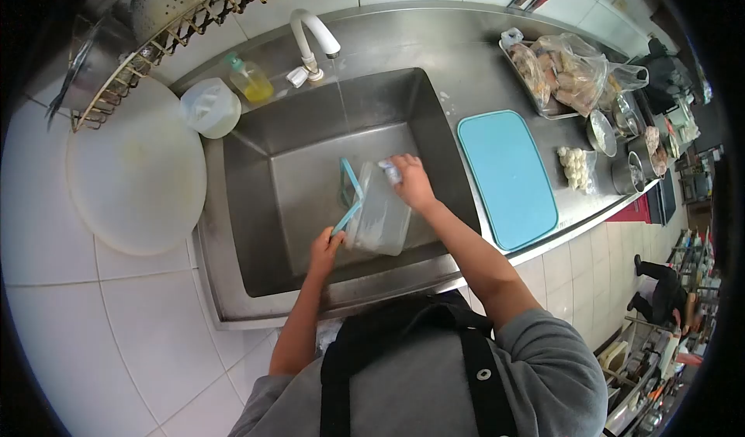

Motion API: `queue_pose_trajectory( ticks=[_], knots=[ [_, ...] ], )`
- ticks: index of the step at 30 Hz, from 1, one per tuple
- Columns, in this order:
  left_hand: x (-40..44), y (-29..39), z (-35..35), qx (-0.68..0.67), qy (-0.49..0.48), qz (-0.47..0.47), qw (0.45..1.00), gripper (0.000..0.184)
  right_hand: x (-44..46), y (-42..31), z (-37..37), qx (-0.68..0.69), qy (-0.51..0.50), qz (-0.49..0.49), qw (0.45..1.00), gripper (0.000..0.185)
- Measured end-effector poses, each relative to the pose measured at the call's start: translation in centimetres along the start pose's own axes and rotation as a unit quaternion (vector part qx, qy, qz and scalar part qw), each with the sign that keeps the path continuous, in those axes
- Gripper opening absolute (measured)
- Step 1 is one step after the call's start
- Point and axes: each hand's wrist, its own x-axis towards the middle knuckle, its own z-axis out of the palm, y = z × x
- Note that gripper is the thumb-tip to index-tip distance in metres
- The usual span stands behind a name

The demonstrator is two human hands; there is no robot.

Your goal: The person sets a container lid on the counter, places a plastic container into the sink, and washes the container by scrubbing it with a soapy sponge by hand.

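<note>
Inside the steel sink [310, 181], a clear plastic container [384, 220] with a light blue rim is tipped on its side, its mouth toward the left. My left hand [324, 249] is closed on the blue rim at the near corner. My right hand [413, 182] presses a small whitish wad [390, 172], perhaps a sponge or cloth, against the container's upper outer side. Water runs in a thin stream from the white faucet [317, 37] into the sink behind the container. A flat light blue lid [508, 179] lies on the counter right of the sink.
A soap bottle [250, 78] and a white plastic tub [211, 108] stand at the sink's back left corner. A large round white board [136, 169] leans at left. Bagged food fills a tray [559, 112] at back right, near metal bowls [601, 133]. One person [663, 293] is far right.
</note>
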Motion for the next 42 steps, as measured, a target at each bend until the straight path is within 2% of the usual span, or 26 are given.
queue_pose_trajectory(
  ticks=[2, 6, 9, 12, 15, 18, 21, 27, 30, 36, 42],
  knots=[
    [-0.2, -0.2, 1.0, -0.004, 0.014, 0.029, 0.999, 0.027, -0.5, -2.5, -0.8, 0.011, -0.023, -0.071, 0.997, 0.035],
    [0.2, -1.3, 2.1, -0.018, 0.019, 0.047, 0.999, 0.030, -3.1, -4.0, 1.7, -0.018, 0.012, -0.079, 0.997, 0.035],
    [0.5, -0.9, 2.1, -0.003, 0.030, 0.027, 0.999, 0.032, -6.4, -4.6, 2.6, -0.051, 0.011, -0.080, 0.995, 0.033],
    [0.8, -0.7, 2.2, -0.049, 0.018, 0.038, 0.998, 0.032, -7.9, -6.2, 0.6, -0.014, -0.035, -0.113, 0.993, 0.037],
    [1.2, -0.8, 1.9, -0.036, 0.006, 0.031, 0.999, 0.032, -6.2, -5.3, -0.2, 0.006, -0.011, -0.122, 0.992, 0.040],
    [1.8, -1.0, 2.1, -0.038, -0.001, 0.026, 0.999, 0.033, -2.5, -4.0, -0.1, -0.044, 0.023, -0.071, 0.996, 0.040],
    [1.9, -0.6, 2.1, -0.016, 0.007, 0.006, 1.000, 0.034, -2.3, -4.1, 0.7, -0.074, -0.002, -0.086, 0.994, 0.041],
    [1.7, 0.4, 2.0, 0.013, 0.019, 0.007, 1.000, 0.035, -3.7, -4.3, 1.5, -0.054, 0.038, -0.092, 0.994, 0.034],
    [1.6, 1.1, 2.0, 0.005, 0.019, 0.012, 1.000, 0.036, -3.8, -4.1, 1.5, -0.052, 0.025, -0.082, 0.995, 0.032],
    [1.4, 1.3, 2.4, 0.043, 0.035, 0.019, 0.998, 0.037, -5.7, -4.8, 2.1, -0.039, 0.042, -0.035, 0.998, 0.031],
    [2.1, 1.5, 2.7, 0.003, 0.026, 0.030, 0.999, 0.037, -8.9, -5.9, 1.1, -0.051, 0.007, -0.074, 0.996, 0.034]
  ],
)
